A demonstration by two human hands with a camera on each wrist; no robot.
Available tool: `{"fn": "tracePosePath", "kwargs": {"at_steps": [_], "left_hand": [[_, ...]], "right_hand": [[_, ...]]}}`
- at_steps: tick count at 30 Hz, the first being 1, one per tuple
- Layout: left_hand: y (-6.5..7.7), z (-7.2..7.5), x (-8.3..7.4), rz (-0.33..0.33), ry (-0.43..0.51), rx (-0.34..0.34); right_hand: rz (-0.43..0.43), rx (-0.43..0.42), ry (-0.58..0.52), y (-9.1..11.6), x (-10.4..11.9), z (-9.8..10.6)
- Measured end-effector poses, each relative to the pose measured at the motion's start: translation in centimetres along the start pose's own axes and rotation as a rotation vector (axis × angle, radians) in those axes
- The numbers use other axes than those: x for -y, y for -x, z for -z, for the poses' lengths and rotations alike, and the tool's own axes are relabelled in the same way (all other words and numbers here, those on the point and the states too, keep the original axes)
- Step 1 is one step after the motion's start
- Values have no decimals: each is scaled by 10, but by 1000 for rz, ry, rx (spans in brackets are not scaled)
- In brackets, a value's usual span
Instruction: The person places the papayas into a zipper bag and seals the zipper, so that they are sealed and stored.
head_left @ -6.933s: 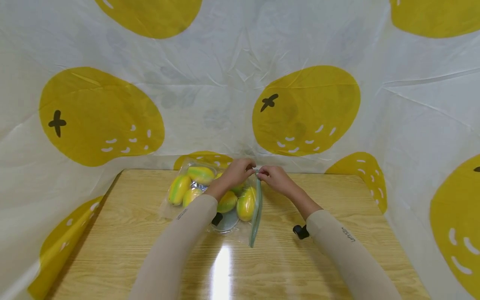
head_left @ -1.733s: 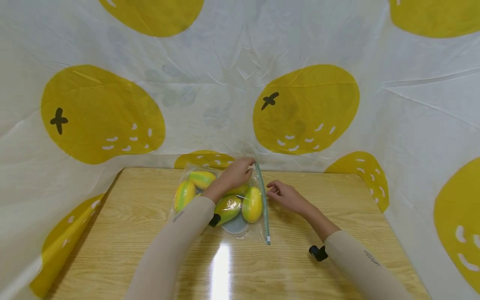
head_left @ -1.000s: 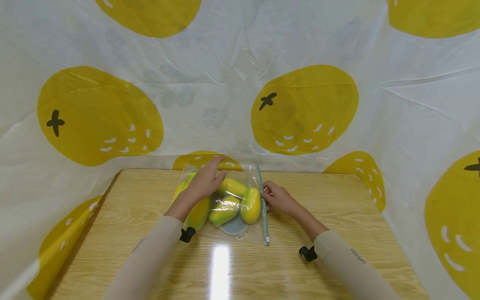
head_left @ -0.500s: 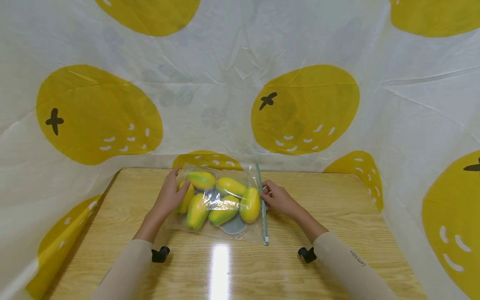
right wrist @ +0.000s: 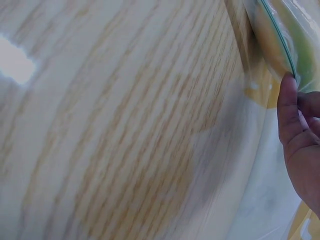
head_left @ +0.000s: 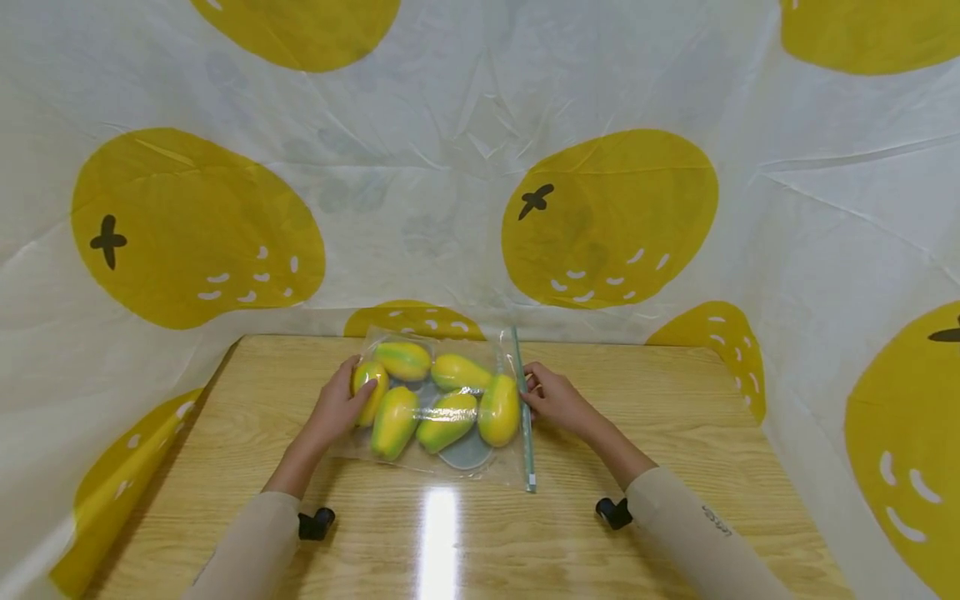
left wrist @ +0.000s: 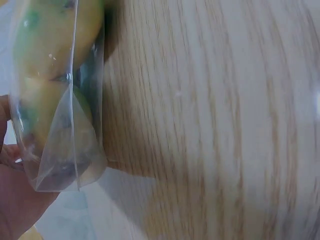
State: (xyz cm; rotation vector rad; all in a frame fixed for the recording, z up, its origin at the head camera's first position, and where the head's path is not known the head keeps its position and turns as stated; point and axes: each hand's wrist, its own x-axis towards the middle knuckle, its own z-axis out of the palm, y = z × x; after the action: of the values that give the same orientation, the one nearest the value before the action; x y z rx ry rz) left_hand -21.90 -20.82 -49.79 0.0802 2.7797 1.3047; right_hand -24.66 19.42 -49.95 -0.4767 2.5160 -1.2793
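A clear zip bag (head_left: 504,473) holding several yellow-green, mango-like fruits (head_left: 395,423) lies across the far half of the table. My left hand (head_left: 336,406) grips the bag's left end, with its thumb over the leftmost fruit (head_left: 369,392). From the left wrist view, the folded end of the bag (left wrist: 67,160) stands beside my palm. At the other end, my right hand (head_left: 557,402) pinches the green zip strip (head_left: 529,450) between thumb and fingers, also plain in the right wrist view. A pale round disc (head_left: 467,454) shows beneath the fruits; whether it is inside the bag I cannot tell.
The wooden table (head_left: 570,533) carries a bright light reflection in front of the bag. A white cloth (head_left: 420,233) printed with large yellow fruits hangs behind the table and along both sides. Each wrist wears a small black camera (head_left: 615,512).
My left hand has let go of the zip strip's far end, moved left across the fruits and taken hold of the bag's left end. My right hand has come to the strip's middle.
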Motion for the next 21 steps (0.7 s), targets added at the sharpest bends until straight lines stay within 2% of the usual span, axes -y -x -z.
{"fn": "tracePosePath", "kwargs": {"at_steps": [6,9,21], "left_hand": [[2,-3,-2,-43,-13,-21],[2,-5,-4,-41,-20,-24],[9,-20,-15,-55,-17,18]], "right_hand": [[-20,-29,-8,3,-4,-1],[-42,-42,-21,5,-5,1],[-62,-91,-5,21,-8,22]]}}
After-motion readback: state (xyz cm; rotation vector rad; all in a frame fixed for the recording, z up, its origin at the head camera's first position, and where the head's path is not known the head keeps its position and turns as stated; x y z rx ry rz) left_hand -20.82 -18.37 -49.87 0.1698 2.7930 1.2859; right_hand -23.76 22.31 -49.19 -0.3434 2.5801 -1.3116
